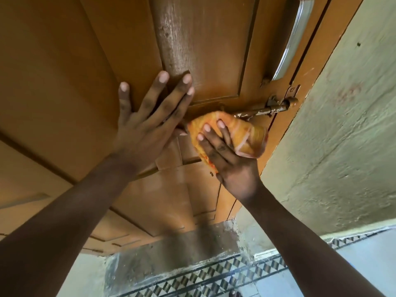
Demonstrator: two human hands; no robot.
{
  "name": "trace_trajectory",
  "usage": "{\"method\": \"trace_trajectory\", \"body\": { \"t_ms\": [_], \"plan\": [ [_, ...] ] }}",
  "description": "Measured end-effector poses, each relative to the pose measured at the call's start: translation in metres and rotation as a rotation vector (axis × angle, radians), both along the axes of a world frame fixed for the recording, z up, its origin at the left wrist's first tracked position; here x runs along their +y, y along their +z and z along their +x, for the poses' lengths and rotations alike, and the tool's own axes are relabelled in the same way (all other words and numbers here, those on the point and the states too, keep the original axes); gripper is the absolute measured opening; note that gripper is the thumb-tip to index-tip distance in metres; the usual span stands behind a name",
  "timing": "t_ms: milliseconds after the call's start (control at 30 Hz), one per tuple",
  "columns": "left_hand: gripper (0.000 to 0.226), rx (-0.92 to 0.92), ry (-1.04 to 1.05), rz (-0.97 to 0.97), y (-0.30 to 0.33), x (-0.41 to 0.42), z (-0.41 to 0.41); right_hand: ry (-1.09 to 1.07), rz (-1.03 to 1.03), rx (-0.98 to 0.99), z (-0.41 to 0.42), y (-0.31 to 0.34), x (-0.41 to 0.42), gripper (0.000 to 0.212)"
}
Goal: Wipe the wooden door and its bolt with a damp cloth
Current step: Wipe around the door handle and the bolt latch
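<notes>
Rough pale-green wall (pixel 334 146) flanks the brown panelled wooden door (pixel 64 82), with patterned floor tiles (pixel 214 279) below. Left hand (pixel 147 123) lies flat on the door, fingers straight, holding nothing. Right hand (pixel 229 159) presses an orange cloth (pixel 244 133) against the door with straight fingers, just beneath the painted sliding bolt (pixel 265 109), whose inner end the cloth touches

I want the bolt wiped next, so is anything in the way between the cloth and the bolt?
Nothing visible. The right hand presses the orange cloth against the door right at the bolt, covering its near end. The left hand lies flat on the door, off to the side.
</notes>
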State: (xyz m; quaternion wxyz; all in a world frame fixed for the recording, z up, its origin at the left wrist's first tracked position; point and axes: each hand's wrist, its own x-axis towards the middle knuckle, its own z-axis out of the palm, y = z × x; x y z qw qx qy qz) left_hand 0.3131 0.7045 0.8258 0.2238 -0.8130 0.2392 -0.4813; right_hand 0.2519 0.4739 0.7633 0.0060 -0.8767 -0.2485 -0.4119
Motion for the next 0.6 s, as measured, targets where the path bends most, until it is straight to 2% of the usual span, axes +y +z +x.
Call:
{"method": "trace_trajectory", "body": {
  "t_ms": [33, 100, 200, 300, 367, 500, 600],
  "plan": [
    [0.075, -0.021, 0.001, 0.006, -0.002, 0.0, 0.001, -0.021, 0.026, 0.011, -0.004, -0.003, -0.005, 0.071],
    [0.071, -0.057, -0.008, -0.01, -0.004, -0.001, 0.004, -0.009, 0.252, 0.061, -0.01, -0.01, -0.001, 0.068],
    [0.062, -0.107, -0.072, -0.084, -0.009, -0.006, 0.008, 0.027, 0.762, 0.141, -0.022, -0.01, 0.035, 0.052],
    [0.045, -0.086, -0.243, -0.154, -0.008, -0.011, 0.008, -0.148, 1.377, 0.172, -0.039, 0.006, 0.072, 0.05],
    [0.032, -0.063, -0.309, -0.146, -0.007, -0.008, 0.007, -0.204, 1.743, 0.306, -0.044, 0.022, 0.082, 0.043],
    [0.027, 0.055, -0.377, -0.145, 0.0, -0.001, 0.002, -0.151, 2.166, 0.548, -0.026, 0.058, 0.085, 0.027],
    [0.035, 0.166, -0.372, -0.158, 0.003, 0.0, -0.003, -0.179, 2.304, 0.658, -0.019, 0.074, 0.088, 0.011]
  ]
}}
